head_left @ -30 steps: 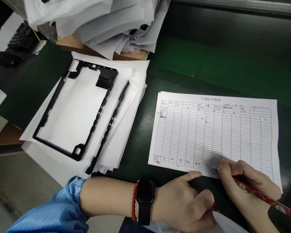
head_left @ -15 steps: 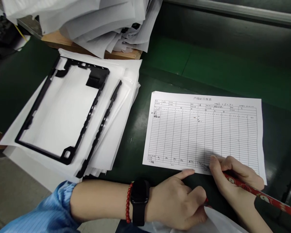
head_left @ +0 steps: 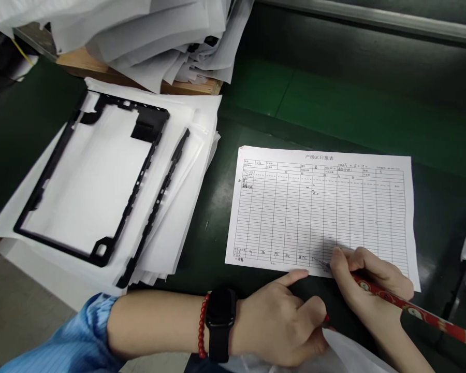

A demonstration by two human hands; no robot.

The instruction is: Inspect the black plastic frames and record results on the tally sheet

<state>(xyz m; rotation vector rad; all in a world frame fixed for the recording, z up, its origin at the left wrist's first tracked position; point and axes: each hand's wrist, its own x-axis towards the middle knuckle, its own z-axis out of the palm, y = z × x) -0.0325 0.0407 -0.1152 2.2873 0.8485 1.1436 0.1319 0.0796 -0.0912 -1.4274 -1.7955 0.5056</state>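
Observation:
My right hand is closed round a red patterned pen, its tip at the bottom rows of a printed form. Handwritten figures run along that lower edge, and a few marks show higher up. My left hand, with a black watch and a red bead bracelet at the wrist, lies by the form's front edge. Its index finger stretches to the paper's edge while the other fingers curl in. A small red bit shows at those curled fingers; what it belongs to is hidden. White translucent sheeting lies below the hand.
On the left, a black rectangular frame and a thin black strip lie on stacked white sheets. Behind them more white sheets pile on a wooden board. Another black part stands at the right edge of the green table.
The whole view has shifted slightly, with things sitting a little further left. Both hands keep nearly the same pose, and the pen tip stays at the form's bottom rows.

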